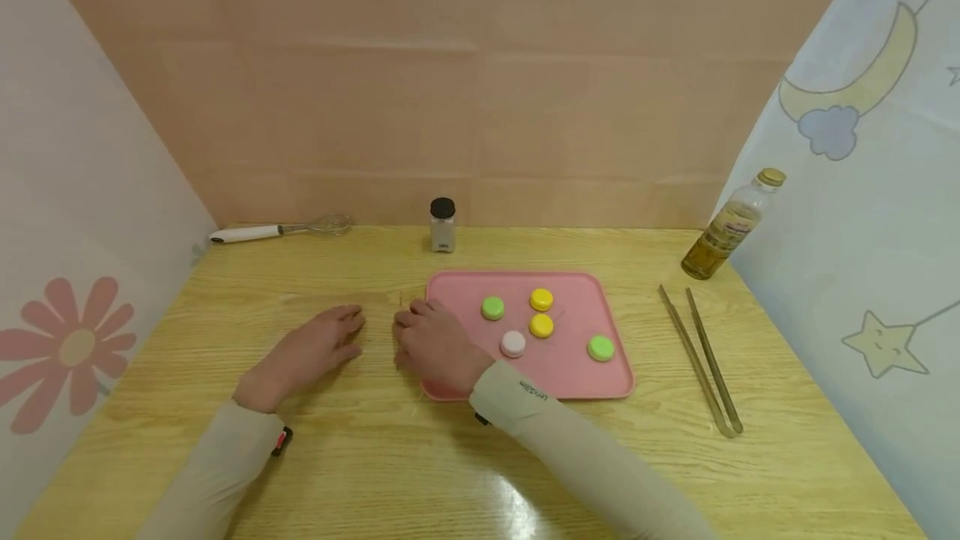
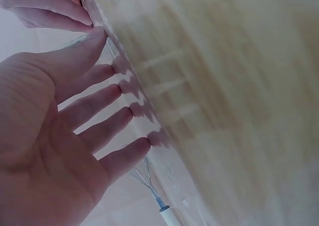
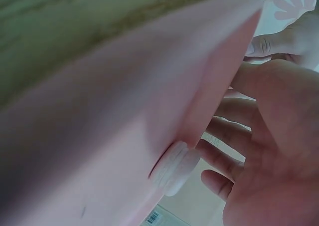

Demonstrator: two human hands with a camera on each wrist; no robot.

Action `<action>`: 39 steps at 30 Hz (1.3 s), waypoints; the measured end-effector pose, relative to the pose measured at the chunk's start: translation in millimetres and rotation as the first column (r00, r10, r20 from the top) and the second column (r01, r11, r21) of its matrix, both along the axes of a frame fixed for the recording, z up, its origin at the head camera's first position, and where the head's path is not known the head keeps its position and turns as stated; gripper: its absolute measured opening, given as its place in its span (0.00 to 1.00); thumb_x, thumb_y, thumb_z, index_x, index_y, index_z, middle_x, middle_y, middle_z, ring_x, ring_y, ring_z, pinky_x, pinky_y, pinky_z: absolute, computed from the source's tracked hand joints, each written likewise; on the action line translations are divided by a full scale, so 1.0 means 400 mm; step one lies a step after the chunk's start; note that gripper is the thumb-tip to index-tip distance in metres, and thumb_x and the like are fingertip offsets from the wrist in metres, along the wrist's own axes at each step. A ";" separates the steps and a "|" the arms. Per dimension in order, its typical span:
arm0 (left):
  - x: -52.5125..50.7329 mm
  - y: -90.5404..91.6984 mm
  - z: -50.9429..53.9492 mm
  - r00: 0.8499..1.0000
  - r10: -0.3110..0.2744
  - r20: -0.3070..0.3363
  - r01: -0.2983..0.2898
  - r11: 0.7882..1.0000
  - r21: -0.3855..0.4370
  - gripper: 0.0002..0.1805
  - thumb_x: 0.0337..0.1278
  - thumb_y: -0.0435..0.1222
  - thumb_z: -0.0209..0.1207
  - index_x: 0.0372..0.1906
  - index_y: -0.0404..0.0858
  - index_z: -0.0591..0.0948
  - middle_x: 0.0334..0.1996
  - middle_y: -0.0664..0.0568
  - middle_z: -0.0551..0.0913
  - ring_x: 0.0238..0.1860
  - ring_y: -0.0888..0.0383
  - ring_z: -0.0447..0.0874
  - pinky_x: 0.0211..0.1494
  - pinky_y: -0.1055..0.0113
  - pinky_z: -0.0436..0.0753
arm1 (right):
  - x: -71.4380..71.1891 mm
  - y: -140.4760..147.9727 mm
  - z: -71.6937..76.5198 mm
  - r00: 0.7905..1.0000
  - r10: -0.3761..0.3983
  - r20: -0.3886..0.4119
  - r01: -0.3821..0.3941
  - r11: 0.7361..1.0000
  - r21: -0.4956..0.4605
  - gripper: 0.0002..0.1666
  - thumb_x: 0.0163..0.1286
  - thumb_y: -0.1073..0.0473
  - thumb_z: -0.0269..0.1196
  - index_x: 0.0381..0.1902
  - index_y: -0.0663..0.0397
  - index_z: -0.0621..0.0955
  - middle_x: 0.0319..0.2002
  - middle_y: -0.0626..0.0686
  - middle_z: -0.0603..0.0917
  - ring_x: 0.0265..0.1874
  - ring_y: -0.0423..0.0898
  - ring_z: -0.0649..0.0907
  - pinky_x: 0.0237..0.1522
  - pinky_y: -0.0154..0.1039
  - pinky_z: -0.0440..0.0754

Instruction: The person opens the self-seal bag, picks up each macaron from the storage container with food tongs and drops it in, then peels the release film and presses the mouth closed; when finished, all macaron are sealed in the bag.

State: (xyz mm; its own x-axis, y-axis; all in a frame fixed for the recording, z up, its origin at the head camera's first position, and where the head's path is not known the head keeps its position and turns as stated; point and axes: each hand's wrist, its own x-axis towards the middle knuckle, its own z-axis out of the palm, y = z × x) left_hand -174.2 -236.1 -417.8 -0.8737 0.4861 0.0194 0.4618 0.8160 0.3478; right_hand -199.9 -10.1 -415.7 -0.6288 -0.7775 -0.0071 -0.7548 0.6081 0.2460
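Observation:
My left hand (image 1: 303, 357) is over the table left of the tray, its fingers spread and fairly straight. In the left wrist view, the fingertips (image 2: 144, 143) touch or nearly touch the glossy tabletop, which mirrors them. My right hand (image 1: 438, 348) lies across the left rim of a pink tray (image 1: 465, 286), fingertips over the wood just beyond it. Nothing shows in either hand. On the tray lie green macarons (image 1: 492, 307), yellow macarons (image 1: 542, 326) and a pale pink macaron (image 1: 513, 344). That pale macaron (image 3: 174, 168) appears near my right fingers in the right wrist view.
A whisk (image 1: 277, 230) lies at the back left. A black-capped jar (image 1: 442, 227) stands behind the tray. Metal tongs (image 1: 708, 365) lie right of the tray, and an oil bottle (image 1: 727, 227) stands at the back right. Walls border the wooden table (image 1: 375, 473).

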 end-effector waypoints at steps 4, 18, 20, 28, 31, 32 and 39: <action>-0.009 0.002 0.001 0.999 -0.019 -0.028 0.019 1.000 -0.021 0.24 0.67 0.34 0.64 0.62 0.23 0.77 0.65 0.28 0.71 0.64 0.33 0.72 0.62 0.42 0.74 | 0.000 -0.001 0.003 1.000 -0.013 0.001 0.013 1.000 -0.006 0.21 0.74 0.36 0.60 0.53 0.40 0.85 0.59 0.41 0.80 0.48 0.43 0.74 0.48 0.35 0.68; -0.021 0.009 -0.003 0.997 0.077 0.003 -0.077 0.996 0.053 0.13 0.62 0.31 0.67 0.48 0.27 0.87 0.59 0.30 0.79 0.57 0.35 0.80 0.58 0.45 0.78 | 0.000 -0.002 -0.001 0.999 -0.035 -0.006 0.035 0.999 0.014 0.21 0.75 0.35 0.58 0.54 0.36 0.85 0.57 0.38 0.81 0.44 0.44 0.72 0.45 0.35 0.66; -0.024 0.010 -0.003 0.997 0.082 0.002 -0.082 0.994 0.077 0.10 0.61 0.29 0.67 0.45 0.28 0.88 0.57 0.30 0.80 0.56 0.36 0.81 0.57 0.45 0.79 | 0.001 -0.003 0.000 0.999 -0.038 -0.014 0.039 0.999 0.022 0.22 0.75 0.34 0.57 0.54 0.36 0.85 0.57 0.38 0.81 0.45 0.44 0.72 0.45 0.35 0.67; -0.032 0.007 -0.006 0.998 0.056 -0.042 -0.050 0.989 0.136 0.03 0.58 0.25 0.68 0.35 0.30 0.90 0.49 0.29 0.84 0.51 0.36 0.84 0.52 0.46 0.82 | 0.003 -0.006 0.003 0.999 -0.039 0.002 0.039 0.999 -0.004 0.21 0.73 0.35 0.59 0.52 0.37 0.86 0.52 0.39 0.82 0.42 0.43 0.72 0.44 0.34 0.67; -0.034 0.004 -0.007 0.997 0.057 -0.045 -0.047 0.981 0.188 0.02 0.57 0.25 0.68 0.34 0.30 0.90 0.45 0.31 0.86 0.50 0.35 0.84 0.51 0.45 0.82 | 0.002 -0.006 0.003 0.999 -0.036 -0.004 0.036 0.999 -0.004 0.21 0.73 0.34 0.59 0.50 0.37 0.86 0.51 0.38 0.82 0.41 0.43 0.72 0.44 0.34 0.67; -0.036 0.003 -0.007 0.997 0.058 -0.051 -0.047 0.978 0.201 0.02 0.57 0.26 0.69 0.33 0.30 0.90 0.43 0.33 0.87 0.50 0.35 0.84 0.51 0.45 0.82 | 0.002 -0.006 0.003 0.999 -0.034 -0.006 0.034 0.999 -0.004 0.21 0.73 0.34 0.59 0.50 0.37 0.86 0.50 0.38 0.82 0.41 0.43 0.72 0.44 0.34 0.67; -0.036 -0.005 -0.013 0.993 0.069 -0.099 -0.041 0.965 0.259 0.02 0.55 0.25 0.70 0.33 0.31 0.90 0.38 0.38 0.88 0.48 0.38 0.86 0.49 0.46 0.84 | 0.001 -0.006 -0.001 0.999 -0.031 -0.010 0.031 0.999 -0.022 0.19 0.73 0.36 0.60 0.48 0.38 0.87 0.48 0.38 0.82 0.41 0.43 0.71 0.44 0.34 0.67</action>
